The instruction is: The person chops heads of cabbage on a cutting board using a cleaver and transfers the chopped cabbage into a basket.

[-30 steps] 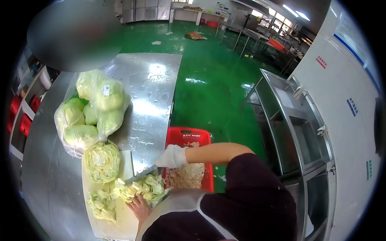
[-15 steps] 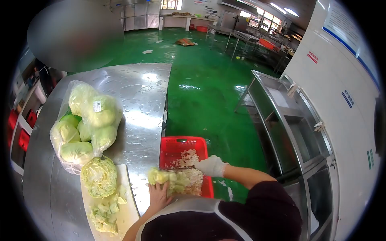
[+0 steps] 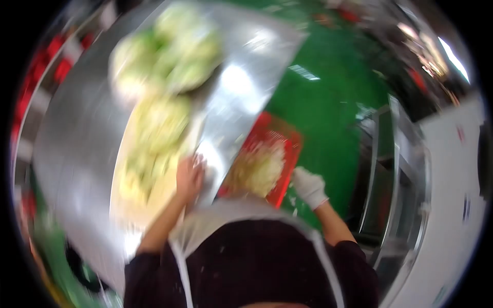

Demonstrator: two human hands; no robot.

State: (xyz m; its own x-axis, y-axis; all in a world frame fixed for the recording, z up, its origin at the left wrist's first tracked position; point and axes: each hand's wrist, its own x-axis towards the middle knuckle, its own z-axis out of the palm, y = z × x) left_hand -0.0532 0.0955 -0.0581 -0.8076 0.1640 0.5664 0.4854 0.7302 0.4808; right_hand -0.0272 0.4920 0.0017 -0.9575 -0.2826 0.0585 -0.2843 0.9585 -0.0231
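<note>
My left hand (image 3: 190,177) is bare and blurred, over the right edge of the white cutting board (image 3: 120,197); its fingers are too smeared to read. On the board lie a cut cabbage half (image 3: 160,120) and loose cabbage pieces (image 3: 138,177). My right hand (image 3: 309,188), in a white glove, is beside the right rim of a red basket (image 3: 288,167). It looks closed, but I cannot make out what is in it. Chopped pale cabbage (image 3: 262,172) lies in the basket.
A steel table (image 3: 82,133) carries the board and a clear bag of whole cabbages (image 3: 169,49). The basket is beside the table's right edge, above green floor (image 3: 328,108). A steel sink unit (image 3: 382,179) stands along the right wall.
The view has swung and blurred. My left hand has left the cabbage at the basket and moved to the board. My right hand has moved outside the basket's right rim; the knife no longer shows.
</note>
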